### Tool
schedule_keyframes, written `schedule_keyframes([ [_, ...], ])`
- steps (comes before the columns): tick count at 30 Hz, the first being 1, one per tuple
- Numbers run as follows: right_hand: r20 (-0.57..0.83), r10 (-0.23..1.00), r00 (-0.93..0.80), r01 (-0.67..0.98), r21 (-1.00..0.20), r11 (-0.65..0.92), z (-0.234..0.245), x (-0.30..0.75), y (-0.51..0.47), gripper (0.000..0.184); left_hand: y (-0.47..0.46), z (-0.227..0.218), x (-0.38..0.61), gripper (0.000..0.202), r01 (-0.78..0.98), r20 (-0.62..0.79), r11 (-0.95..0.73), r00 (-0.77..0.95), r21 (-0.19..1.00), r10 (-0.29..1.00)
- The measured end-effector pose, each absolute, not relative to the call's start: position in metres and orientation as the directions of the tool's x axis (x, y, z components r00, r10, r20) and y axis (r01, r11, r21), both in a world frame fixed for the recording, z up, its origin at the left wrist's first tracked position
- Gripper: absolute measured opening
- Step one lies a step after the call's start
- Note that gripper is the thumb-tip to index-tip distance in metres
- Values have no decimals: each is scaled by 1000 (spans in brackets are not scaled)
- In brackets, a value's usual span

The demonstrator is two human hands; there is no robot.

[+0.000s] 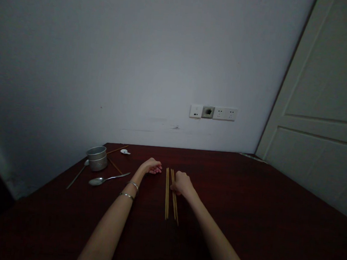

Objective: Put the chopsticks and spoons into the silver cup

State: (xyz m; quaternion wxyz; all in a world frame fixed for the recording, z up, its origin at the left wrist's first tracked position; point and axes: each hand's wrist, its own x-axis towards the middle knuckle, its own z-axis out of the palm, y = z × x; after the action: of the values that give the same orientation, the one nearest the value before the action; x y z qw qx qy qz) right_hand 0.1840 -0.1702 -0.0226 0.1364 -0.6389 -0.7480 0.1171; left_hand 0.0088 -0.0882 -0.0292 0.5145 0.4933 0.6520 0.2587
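A pair of wooden chopsticks [166, 193] lies lengthwise on the dark red table. Just to its right is a second pair of chopsticks [174, 206], slightly slanted, with my right hand [183, 183] closed around its upper part. My left hand [152, 166] rests to the left of both pairs, apart from them, its fingers loosely bent and holding nothing. Two silver bangles [126, 195] circle my left wrist. Farther left, a metal spoon [97, 181] lies near a grey metal cup [97, 159].
Loose chopsticks [115, 166] lie right of the cup, and a long-handled spoon [76, 177] leans out at its left. A small white spoon [125, 152] sits near the back edge. Behind the table [260, 209] stands a wall with sockets [224, 113]; a door [322, 109] is at right.
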Motion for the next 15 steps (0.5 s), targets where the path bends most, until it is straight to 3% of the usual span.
schedule_keyframes([
  [15, -57, 983, -174, 878, -460, 129, -25, 182, -158, 25, -89, -31, 9, 18, 382, -407, 368, 24, 848, 913],
])
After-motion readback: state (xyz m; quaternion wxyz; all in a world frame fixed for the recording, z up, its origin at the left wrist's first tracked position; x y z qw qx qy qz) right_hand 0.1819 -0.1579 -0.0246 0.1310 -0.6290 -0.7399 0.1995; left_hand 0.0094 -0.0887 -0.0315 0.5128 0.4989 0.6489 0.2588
